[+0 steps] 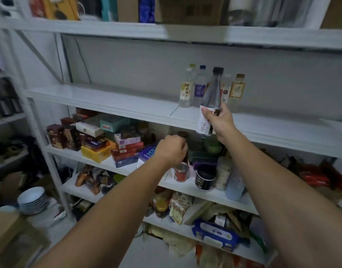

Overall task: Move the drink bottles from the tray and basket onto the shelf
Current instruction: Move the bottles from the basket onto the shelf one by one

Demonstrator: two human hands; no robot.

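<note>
**Q:** What occupies the far left?
**A:** A stack of white ceramic bowls [32, 200] sits low down, beside the white metal shelf unit [108, 101]. On one of its lower boards, coloured cardboard boxes [96, 144] lie piled.

**Q:** How is the left hand disposed?
**A:** The left hand [171, 149] is raised before that lower board. Its fingers are curled round a dark bottle with a brown cap [182, 134], and the cap shows just above the knuckles. The view is blurred here. Below the hand stand a small red tin can [180, 173] and a black lidded jar [205, 178].

**Q:** And the right hand?
**A:** The right hand [218, 122] clasps the white-labelled lower body of a clear plastic bottle with a black cap [211, 93] between thumb and curled fingers. The bottle is slightly tilted with its cap uppermost. It is held in the air in front of the middle board's edge, not resting on it.

**Q:** What stands on the middle board?
**A:** Upright drink bottles are grouped near the back wall, behind the held bottle. A yellow-labelled clear bottle [185, 91] is at the left, with a purple-labelled clear bottle [199, 89] just beside it. A brown-capped bottle with a tan label [237, 89] stands at the right.
</note>
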